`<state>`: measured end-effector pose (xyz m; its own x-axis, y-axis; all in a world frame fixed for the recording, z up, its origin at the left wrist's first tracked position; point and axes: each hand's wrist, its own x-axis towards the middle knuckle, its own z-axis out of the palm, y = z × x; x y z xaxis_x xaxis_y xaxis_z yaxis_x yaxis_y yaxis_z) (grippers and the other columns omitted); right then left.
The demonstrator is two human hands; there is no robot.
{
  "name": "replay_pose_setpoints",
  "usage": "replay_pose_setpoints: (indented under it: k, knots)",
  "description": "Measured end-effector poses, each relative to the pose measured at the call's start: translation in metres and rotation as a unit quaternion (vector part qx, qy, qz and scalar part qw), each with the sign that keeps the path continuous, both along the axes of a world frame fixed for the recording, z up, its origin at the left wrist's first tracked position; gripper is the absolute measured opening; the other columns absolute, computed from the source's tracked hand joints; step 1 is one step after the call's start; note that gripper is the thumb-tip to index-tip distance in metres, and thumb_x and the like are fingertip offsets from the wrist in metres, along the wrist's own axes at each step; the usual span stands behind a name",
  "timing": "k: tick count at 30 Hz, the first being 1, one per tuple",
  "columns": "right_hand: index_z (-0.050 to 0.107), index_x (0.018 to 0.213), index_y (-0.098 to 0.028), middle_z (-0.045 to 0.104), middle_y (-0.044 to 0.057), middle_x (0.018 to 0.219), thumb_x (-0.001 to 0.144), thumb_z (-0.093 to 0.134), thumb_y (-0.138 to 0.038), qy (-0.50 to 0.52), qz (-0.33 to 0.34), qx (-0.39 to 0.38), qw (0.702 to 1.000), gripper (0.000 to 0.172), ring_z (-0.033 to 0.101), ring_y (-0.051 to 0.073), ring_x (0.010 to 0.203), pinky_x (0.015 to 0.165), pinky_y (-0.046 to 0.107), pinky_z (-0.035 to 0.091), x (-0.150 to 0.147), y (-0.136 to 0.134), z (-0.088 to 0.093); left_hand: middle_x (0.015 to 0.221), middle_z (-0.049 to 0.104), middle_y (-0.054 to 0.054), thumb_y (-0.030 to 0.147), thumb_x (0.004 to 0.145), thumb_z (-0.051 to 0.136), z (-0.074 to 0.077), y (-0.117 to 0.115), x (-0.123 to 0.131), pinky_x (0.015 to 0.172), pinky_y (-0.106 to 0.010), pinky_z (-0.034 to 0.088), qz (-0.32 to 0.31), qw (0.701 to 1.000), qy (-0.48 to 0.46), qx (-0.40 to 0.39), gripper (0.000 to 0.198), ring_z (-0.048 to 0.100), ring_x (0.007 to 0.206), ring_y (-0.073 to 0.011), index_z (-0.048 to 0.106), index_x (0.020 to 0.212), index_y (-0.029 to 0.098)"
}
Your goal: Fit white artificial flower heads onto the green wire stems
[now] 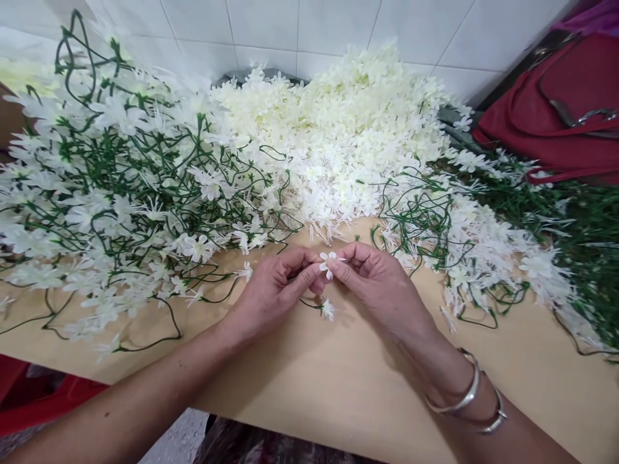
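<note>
Above the table's middle, my left hand [283,283] and my right hand [374,280] meet at a small white artificial flower [328,265]. Thumb and fingers of each hand are pinched together at it, one hand on either side. Just below my left fingers, a second white flower [327,309] hangs on a short green stem. Whether that stem joins the pinched flower is hidden by the fingers. Behind the hands lies a big heap of loose white blossoms [338,142]. To the left, white flowers on green stems [145,187] form a tangled pile.
Green stems [420,206] and white stamens [474,238] lie right of the hands, with darker green stems [590,245] beyond. A red bag [556,109] stands at the back right against the tiled wall [333,26]. Something red [62,399] shows below the wooden table [300,386].
</note>
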<state>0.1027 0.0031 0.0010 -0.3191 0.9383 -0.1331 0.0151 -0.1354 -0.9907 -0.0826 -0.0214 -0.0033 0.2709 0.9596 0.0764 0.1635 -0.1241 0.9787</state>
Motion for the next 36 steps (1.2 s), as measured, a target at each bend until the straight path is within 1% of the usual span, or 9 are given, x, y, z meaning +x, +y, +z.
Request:
replay_pose_setpoints:
  k: [6,9,11,14,19,24,26,30,36]
  knots:
    - [0.068,0.081,-0.019,0.073,0.003,0.075,0.084,0.080,-0.055,-0.015,-0.004,0.014,1.000,0.038,0.067,0.017,0.071,0.069,0.031,0.052,-0.003,0.000,-0.004,0.075,0.074,-0.002,0.037,0.104,0.058,-0.004,0.001,0.000,0.070,-0.024,0.053,0.019,1.000,0.016,-0.004,0.026,0.071,0.071,-0.0141,0.069,0.090,0.019]
    - [0.066,0.081,-0.020,0.073,0.002,0.075,0.085,0.079,-0.053,-0.012,-0.004,0.020,1.000,0.036,0.067,0.017,0.071,0.070,0.032,0.052,-0.005,0.002,-0.004,0.075,0.073,-0.001,0.036,0.104,0.058,-0.003,0.002,0.001,0.069,-0.024,0.052,0.025,1.000,0.018,0.000,0.026,0.070,0.070,-0.0136,0.068,0.088,0.018]
    - [0.066,0.082,-0.020,0.073,0.002,0.075,0.086,0.079,-0.052,0.008,0.013,0.020,1.000,0.035,0.067,0.017,0.072,0.073,0.033,0.053,-0.004,0.003,-0.002,0.075,0.071,-0.001,0.036,0.104,0.058,-0.001,0.001,0.002,0.070,-0.024,0.052,0.022,1.000,0.009,0.005,0.026,0.069,0.069,-0.0132,0.067,0.087,0.018]
    - [0.067,0.087,-0.020,0.073,0.001,0.078,0.084,0.081,-0.052,0.046,0.042,0.009,0.998,0.034,0.068,0.017,0.074,0.076,0.033,0.054,0.001,0.006,0.003,0.078,0.069,-0.001,0.038,0.105,0.055,0.000,0.000,0.004,0.073,-0.025,0.054,0.008,1.000,-0.018,0.009,0.027,0.069,0.072,-0.0130,0.065,0.090,0.018]
    - [0.074,0.101,-0.021,0.069,-0.001,0.078,0.081,0.082,-0.056,0.054,0.014,-0.009,0.998,0.041,0.060,0.014,0.071,0.068,0.028,0.048,0.011,0.008,0.008,0.078,0.068,0.000,0.040,0.107,0.052,-0.007,-0.002,0.003,0.077,-0.027,0.054,0.011,1.000,-0.010,0.018,0.026,0.069,0.073,-0.0135,0.062,0.096,0.019]
    - [0.073,0.087,-0.020,0.071,0.000,0.083,0.078,0.087,-0.046,0.041,0.031,0.000,0.999,0.031,0.062,0.014,0.076,0.075,0.029,0.049,0.011,0.008,0.003,0.078,0.071,-0.001,0.041,0.106,0.054,-0.007,-0.003,0.003,0.074,-0.026,0.052,0.015,1.000,0.012,0.021,0.026,0.069,0.073,-0.0140,0.063,0.095,0.019]
    - [0.072,0.083,-0.020,0.071,0.000,0.081,0.079,0.087,-0.045,0.037,0.026,0.005,0.999,0.030,0.062,0.014,0.075,0.074,0.029,0.050,0.011,0.008,-0.001,0.077,0.072,0.000,0.039,0.106,0.054,-0.006,-0.003,0.003,0.073,-0.026,0.051,0.012,0.999,0.023,0.019,0.025,0.069,0.073,-0.0138,0.063,0.095,0.019]
    - [0.071,0.082,-0.020,0.072,0.000,0.076,0.078,0.087,-0.047,0.039,0.025,0.005,0.999,0.031,0.064,0.014,0.071,0.071,0.028,0.051,0.009,0.006,-0.004,0.075,0.073,0.001,0.034,0.106,0.055,-0.004,-0.003,0.004,0.072,-0.025,0.050,0.016,0.999,0.042,0.024,0.022,0.069,0.072,-0.0132,0.064,0.092,0.020]
    - [0.072,0.086,-0.020,0.075,0.001,0.077,0.084,0.083,-0.044,0.023,0.022,0.029,0.999,0.026,0.068,0.016,0.071,0.070,0.030,0.054,0.006,0.005,-0.007,0.075,0.074,0.001,0.029,0.104,0.056,-0.005,0.000,0.003,0.070,-0.025,0.048,0.025,0.997,0.065,0.041,0.023,0.069,0.070,-0.0125,0.065,0.085,0.020]
